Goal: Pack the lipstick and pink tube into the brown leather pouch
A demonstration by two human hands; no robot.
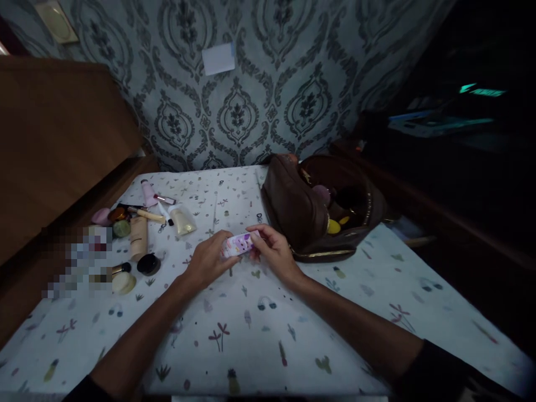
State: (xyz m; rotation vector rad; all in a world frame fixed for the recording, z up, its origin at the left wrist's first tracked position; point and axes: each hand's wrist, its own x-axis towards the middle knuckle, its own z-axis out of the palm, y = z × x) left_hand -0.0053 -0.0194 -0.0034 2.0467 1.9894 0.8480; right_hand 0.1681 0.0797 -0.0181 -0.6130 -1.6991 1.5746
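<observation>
Both: left hand [207,259], right hand [273,252] grip tube [238,244] | print blurred | bag [293,215] contents dim

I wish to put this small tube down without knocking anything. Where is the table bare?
The cloth is bare from the small tube down to the near edge, and at near right, below the brown bag. A narrower, mostly bare strip runs to the far edge between the cosmetics and the bag. The left side is crowded.
</observation>
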